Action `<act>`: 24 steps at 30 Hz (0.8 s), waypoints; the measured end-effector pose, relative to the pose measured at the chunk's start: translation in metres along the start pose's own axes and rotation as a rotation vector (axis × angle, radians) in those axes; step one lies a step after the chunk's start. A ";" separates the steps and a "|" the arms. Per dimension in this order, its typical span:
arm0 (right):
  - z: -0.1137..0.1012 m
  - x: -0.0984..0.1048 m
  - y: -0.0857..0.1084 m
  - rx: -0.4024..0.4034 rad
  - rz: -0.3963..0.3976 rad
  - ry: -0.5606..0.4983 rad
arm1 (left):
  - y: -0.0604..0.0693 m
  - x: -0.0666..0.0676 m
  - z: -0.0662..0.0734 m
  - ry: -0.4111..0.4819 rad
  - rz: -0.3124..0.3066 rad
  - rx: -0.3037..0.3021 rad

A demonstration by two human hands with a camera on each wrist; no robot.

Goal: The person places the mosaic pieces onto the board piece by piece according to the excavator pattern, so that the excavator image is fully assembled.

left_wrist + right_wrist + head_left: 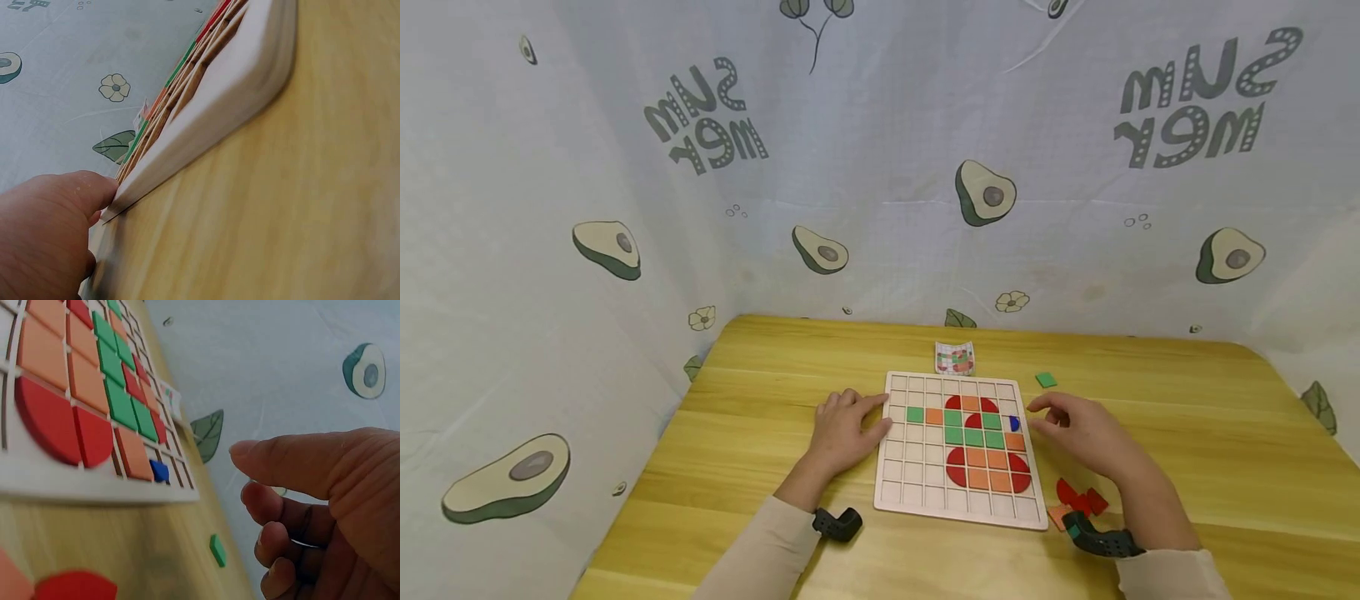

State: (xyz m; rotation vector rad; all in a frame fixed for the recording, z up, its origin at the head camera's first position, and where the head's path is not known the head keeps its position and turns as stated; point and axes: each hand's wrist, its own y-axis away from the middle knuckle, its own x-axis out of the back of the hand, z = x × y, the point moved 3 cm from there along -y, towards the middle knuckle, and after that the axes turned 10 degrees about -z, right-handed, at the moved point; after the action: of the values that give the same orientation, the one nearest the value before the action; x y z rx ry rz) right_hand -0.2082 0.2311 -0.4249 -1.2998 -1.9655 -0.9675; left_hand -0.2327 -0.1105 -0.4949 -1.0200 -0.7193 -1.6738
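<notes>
A white gridded puzzle board [917,492] lies on the table, with green and orange squares and red rounded pieces set in its cells. A small blue half-round piece [1015,423] sits in a cell near the right edge. My left hand [842,427] rests at the board's left edge, its thumb and index fingertip touching the rim; the left wrist view shows the thumb against the white side [206,131]. Just off the right edge hovers my right hand [1086,429], fingers loosely bent. Nothing shows between thumb and fingers in the right wrist view, where the hand [331,500] is apart from the board.
Behind the board stands a curled pattern card [954,358]. A loose green square [1046,380] lies at the back right. Several loose red pieces [1078,502] and an orange square [1057,516] lie near my right wrist. A printed curtain [880,150] hangs behind the wooden table [760,400].
</notes>
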 end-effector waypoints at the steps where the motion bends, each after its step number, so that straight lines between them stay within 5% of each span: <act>1: 0.005 0.001 0.003 0.005 -0.009 0.003 | 0.000 0.000 0.000 0.001 0.001 -0.001; 5: 0.026 0.002 0.014 0.002 -0.071 0.008 | 0.000 -0.001 0.000 0.002 -0.001 -0.001; 15: 0.052 -0.005 0.031 0.053 -0.376 -0.149 | 0.001 -0.001 -0.003 -0.002 0.010 0.000; 19: 0.053 -0.009 0.030 0.035 -0.377 -0.140 | 0.001 -0.001 -0.002 0.004 0.011 0.001; 24: 0.050 -0.011 0.027 -0.025 -0.286 -0.098 | 0.000 -0.001 -0.001 0.001 0.014 -0.003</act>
State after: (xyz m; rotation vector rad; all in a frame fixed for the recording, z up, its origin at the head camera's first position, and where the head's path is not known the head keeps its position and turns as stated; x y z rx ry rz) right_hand -0.1827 0.2737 -0.4555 -1.1162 -2.2655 -1.0822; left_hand -0.2325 -0.1108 -0.4966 -1.0241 -0.7079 -1.6640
